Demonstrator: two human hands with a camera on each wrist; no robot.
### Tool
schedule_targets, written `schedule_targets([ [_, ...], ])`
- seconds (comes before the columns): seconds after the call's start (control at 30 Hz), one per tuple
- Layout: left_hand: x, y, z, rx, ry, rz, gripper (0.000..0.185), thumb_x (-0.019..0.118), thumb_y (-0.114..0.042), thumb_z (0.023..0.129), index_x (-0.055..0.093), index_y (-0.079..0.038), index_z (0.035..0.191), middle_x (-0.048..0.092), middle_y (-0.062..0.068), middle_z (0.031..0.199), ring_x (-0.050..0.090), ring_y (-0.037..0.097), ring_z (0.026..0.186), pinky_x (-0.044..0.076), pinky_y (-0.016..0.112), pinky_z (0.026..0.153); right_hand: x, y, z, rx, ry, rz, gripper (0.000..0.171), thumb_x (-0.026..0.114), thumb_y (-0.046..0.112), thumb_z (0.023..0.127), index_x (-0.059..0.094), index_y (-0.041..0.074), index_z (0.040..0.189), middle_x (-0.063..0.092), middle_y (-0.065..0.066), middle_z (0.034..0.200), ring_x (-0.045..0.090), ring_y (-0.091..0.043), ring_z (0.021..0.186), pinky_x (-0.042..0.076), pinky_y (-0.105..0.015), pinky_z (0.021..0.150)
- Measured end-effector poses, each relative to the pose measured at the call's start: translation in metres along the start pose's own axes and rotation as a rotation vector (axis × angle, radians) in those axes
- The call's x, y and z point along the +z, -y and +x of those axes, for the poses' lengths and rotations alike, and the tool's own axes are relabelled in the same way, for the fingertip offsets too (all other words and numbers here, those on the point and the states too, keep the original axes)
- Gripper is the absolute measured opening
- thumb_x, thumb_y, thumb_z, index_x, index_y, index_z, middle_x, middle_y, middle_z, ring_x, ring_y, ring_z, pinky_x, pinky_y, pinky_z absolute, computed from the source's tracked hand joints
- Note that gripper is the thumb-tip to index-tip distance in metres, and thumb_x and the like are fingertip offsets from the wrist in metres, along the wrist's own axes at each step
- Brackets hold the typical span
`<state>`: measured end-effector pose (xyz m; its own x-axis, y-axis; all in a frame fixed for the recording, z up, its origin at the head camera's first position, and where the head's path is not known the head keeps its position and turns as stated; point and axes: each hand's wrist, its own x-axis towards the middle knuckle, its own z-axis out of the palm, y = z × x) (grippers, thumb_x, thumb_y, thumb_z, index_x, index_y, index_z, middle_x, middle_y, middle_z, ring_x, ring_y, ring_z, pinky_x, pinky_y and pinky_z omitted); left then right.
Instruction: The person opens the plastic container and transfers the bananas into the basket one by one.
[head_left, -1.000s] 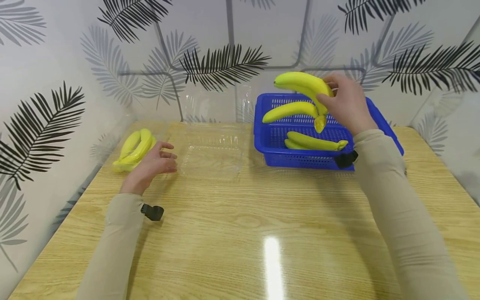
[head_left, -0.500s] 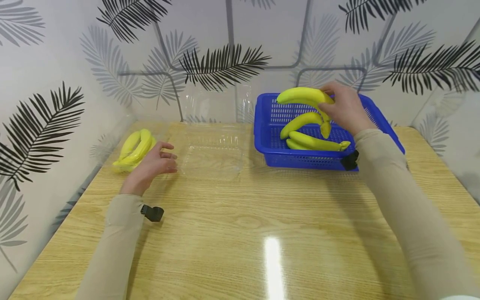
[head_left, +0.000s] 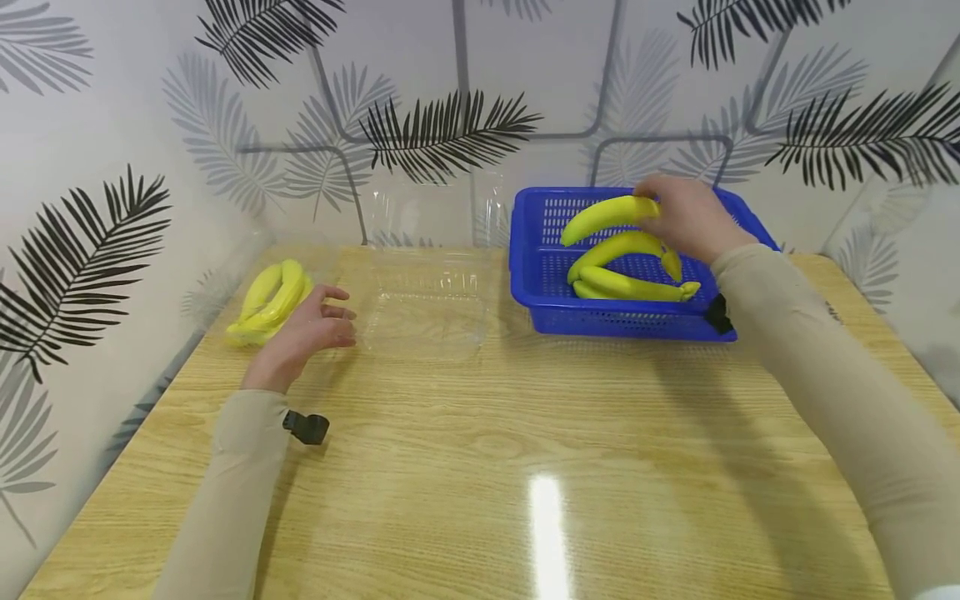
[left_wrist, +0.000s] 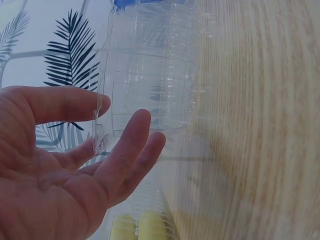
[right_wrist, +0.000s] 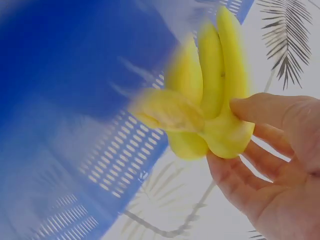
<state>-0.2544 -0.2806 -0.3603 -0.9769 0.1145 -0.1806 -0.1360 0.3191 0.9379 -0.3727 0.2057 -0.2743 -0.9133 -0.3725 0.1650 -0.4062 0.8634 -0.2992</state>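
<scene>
Bananas fill the work: the right hand [head_left: 686, 218] pinches a yellow banana bunch [head_left: 617, 229] by its stem inside the blue perforated plastic basket [head_left: 534, 275], apparently setting it down. The left hand [head_left: 303, 333] rests spread by a second yellow banana bunch [head_left: 270, 298], apparently waiting beside a clear plastic tray [head_left: 423, 308].

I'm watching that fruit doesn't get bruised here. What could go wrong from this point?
The right hand holds the banana bunch only at its stem end, over the bananas already in the blue basket; released carelessly, it may knock and bruise them. The clear plastic tray by the left hand is hard to see and could get nudged.
</scene>
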Motion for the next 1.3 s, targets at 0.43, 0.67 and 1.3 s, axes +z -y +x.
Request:
schedule_targets([
  [0.43,-0.001,0.002,0.0,0.01,-0.007,-0.006,0.061,0.049,-0.001,0.095,0.018,0.004,0.148,0.033,0.032,0.143,0.048,0.045,0.117,0.044,0.048,0.104,-0.01,-0.001,0.025,-0.083,0.137,-0.112,0.035,0.062,0.002,0.091,0.059,-0.007,0.124,0.061,-0.028,0.119,0.054,-0.043,0.11,0.044,-0.056,0.095],
  [0.67,-0.001,0.002,0.0,0.003,-0.009,0.002,0.062,0.049,-0.002,0.095,0.018,0.004,0.148,0.033,0.032,0.144,0.048,0.043,0.117,0.043,0.05,0.104,0.004,-0.012,0.04,-0.085,0.236,-0.135,0.036,0.062,-0.001,0.089,0.061,-0.01,0.123,0.061,-0.03,0.12,0.056,-0.044,0.108,0.048,-0.054,0.092],
  [1.3,-0.003,0.002,0.002,-0.011,-0.024,0.014,0.063,0.054,0.002,0.093,0.021,0.003,0.147,0.035,0.03,0.144,0.045,0.043,0.123,0.044,0.05,0.104,0.033,-0.039,0.048,0.023,0.398,-0.142,0.043,0.059,0.001,0.09,0.053,-0.011,0.132,0.052,-0.036,0.127,0.049,-0.049,0.117,0.047,-0.059,0.093],
])
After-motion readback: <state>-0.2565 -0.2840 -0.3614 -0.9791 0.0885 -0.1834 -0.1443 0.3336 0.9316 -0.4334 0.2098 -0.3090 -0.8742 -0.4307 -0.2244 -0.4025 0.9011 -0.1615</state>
